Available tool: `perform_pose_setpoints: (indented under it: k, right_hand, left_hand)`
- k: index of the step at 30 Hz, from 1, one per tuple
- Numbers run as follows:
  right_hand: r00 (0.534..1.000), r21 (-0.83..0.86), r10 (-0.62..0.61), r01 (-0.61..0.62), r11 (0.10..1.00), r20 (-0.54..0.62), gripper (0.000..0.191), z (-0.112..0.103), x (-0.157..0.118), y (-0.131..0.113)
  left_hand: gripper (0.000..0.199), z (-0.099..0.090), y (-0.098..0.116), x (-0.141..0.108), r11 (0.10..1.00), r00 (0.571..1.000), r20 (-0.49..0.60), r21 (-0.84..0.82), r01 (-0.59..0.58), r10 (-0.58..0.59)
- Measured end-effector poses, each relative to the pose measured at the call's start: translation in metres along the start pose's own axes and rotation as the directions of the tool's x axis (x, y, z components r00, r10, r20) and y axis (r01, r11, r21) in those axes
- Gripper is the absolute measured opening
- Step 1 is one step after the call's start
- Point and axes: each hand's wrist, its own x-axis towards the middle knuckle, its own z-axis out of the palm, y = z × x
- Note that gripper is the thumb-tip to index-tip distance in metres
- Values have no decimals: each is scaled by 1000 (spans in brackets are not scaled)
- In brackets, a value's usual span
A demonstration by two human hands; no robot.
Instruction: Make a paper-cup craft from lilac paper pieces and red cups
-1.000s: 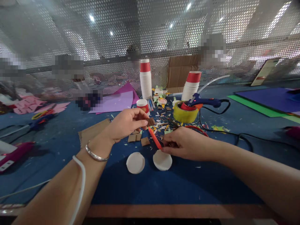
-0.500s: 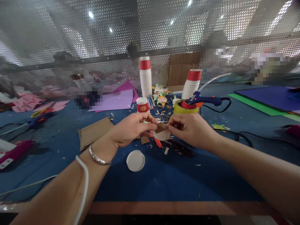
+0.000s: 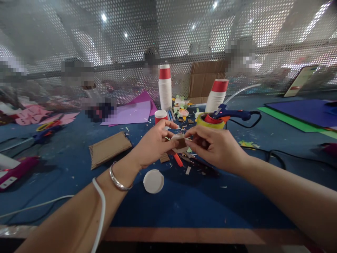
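Between both hands, over the middle of the table, is a small white round paper piece (image 3: pixel 177 149) that looks like a cut-off cup bottom, with a brown cardboard piece (image 3: pixel 181 142) against it. My left hand (image 3: pixel 155 144) is closed on its left side, thumb in front and index finger raised. My right hand (image 3: pixel 219 146) pinches the right edge, where the cardboard meets the white piece; fingers partly hide this contact. Another white round cup bottom (image 3: pixel 153 181) lies on the table nearer to me. Just beneath the hands rests an orange-handled tool (image 3: pixel 178 160), partly covered.
Stacks of paper cups (image 3: pixel 165 88) (image 3: pixel 217 95) stand behind, with one red cup (image 3: pixel 160 115) nearer. A blue glue gun (image 3: pixel 231 113) rests on a yellow tape roll (image 3: pixel 205 121). Corrugated cardboard (image 3: pixel 109 149) lies left, purple paper (image 3: pixel 129 113) behind. Paper scraps and cables surround the hands.
The white round piece has been turned and raised, so its round face and the cardboard show more. My left index finger has lifted. The view has shifted slightly.
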Motion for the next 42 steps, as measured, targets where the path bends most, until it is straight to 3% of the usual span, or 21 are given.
perform_pose_setpoints:
  k: [8, 15, 21, 25, 30, 34, 36, 42]
  right_hand:
    - [993, -53, 23, -17, 998, 118, 16, 2, 0, -2]
    - [983, -55, 88, -80, 995, 161, 15, 1, 0, -2]
    - [970, 16, 165, -171, 985, 180, 9, 3, 2, -3]
    - [959, 190, 201, -239, 952, 200, 14, 3, 5, -4]
    - [903, 352, 262, -381, 855, 341, 18, 0, 5, -7]
    - [818, 289, 248, -441, 850, 519, 15, -1, 5, -13]
    - [821, 234, 240, -406, 883, 519, 12, -1, 6, -16]
    - [902, 168, 222, -300, 939, 369, 14, 2, 5, -11]
  left_hand:
    - [37, -2, 1, -2, 988, 988, 87, -73, 132, -126]
    - [39, -4, -3, -1, 993, 989, 100, -48, 111, -106]
    - [37, -4, -1, -2, 995, 987, 131, -25, 101, -97]
    - [27, -13, -1, 2, 989, 982, 126, 56, 134, -140]
    - [20, -34, -1, 7, 935, 994, -17, 338, 107, -108]
    - [18, -45, 1, 6, 892, 983, 58, 433, 132, -174]
    - [19, -47, 1, 6, 869, 982, 108, 487, 84, -156]
    - [20, -40, 12, -1, 838, 976, 192, 513, -188, 102]
